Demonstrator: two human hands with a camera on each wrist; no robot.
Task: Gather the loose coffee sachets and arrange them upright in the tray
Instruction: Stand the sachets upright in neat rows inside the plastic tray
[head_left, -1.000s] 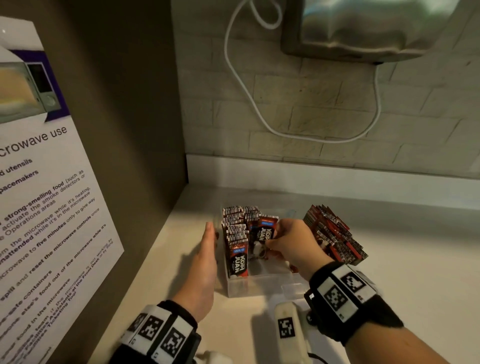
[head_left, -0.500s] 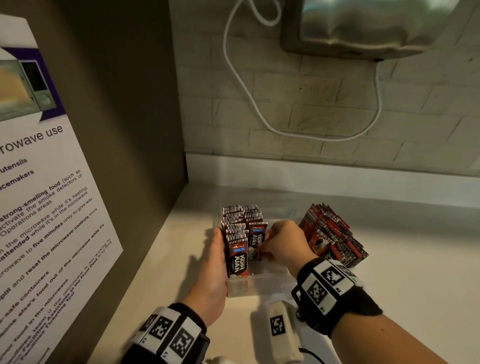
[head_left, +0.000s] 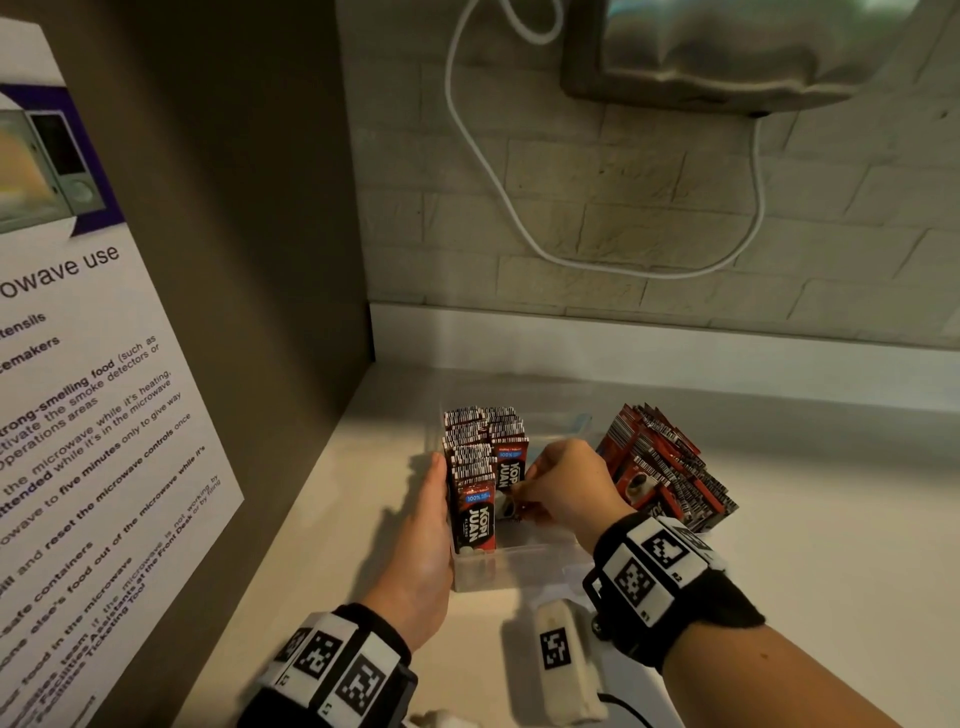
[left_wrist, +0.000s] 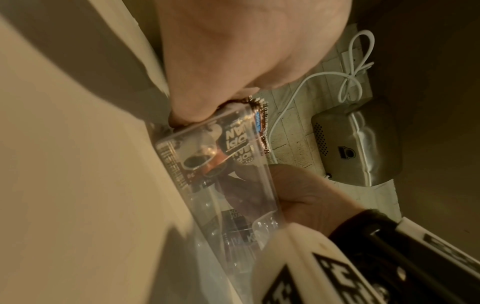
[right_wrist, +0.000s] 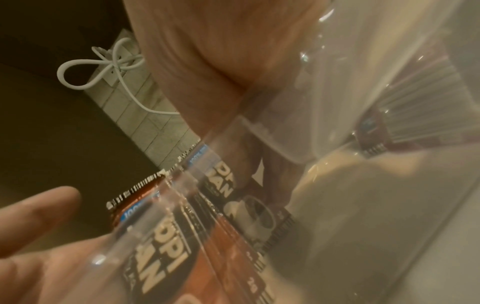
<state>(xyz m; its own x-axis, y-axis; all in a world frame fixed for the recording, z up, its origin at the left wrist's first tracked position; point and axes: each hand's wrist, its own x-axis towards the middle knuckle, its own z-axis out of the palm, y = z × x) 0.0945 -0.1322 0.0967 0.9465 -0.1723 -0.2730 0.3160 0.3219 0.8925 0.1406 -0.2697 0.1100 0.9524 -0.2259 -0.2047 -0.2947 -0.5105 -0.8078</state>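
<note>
1. Pale countertop (head_left: 810, 545) in a corner under a brick-pattern wall; a clear plastic tray (head_left: 519, 569) sits near the side panel, and a second batch of red sachets (head_left: 670, 467) stands fanned just to its right.
2. Left hand (head_left: 423, 545): fingers straight, palm flat against the tray's left wall, bracing it. Nothing gripped.
3. Right hand (head_left: 563, 486): fingers curled, reaching inside the tray, pinching a coffee sachet (head_left: 511, 465) at the front of the second row. The exact pinch point is partly hidden by the knuckles.
4. Upright sachets (head_left: 475, 467) fill the tray's left side, two rows; the near right part of the tray is unfilled.
5. Judgement for the step: seat the sachet's bottom edge on the tray floor first, then press it back against its row so it cannot lean.
6. Keep the left palm on the wall until release; the tray looks light and may slide.
7. Risk: letting go early tips the front sachet forward into the gap.
</note>
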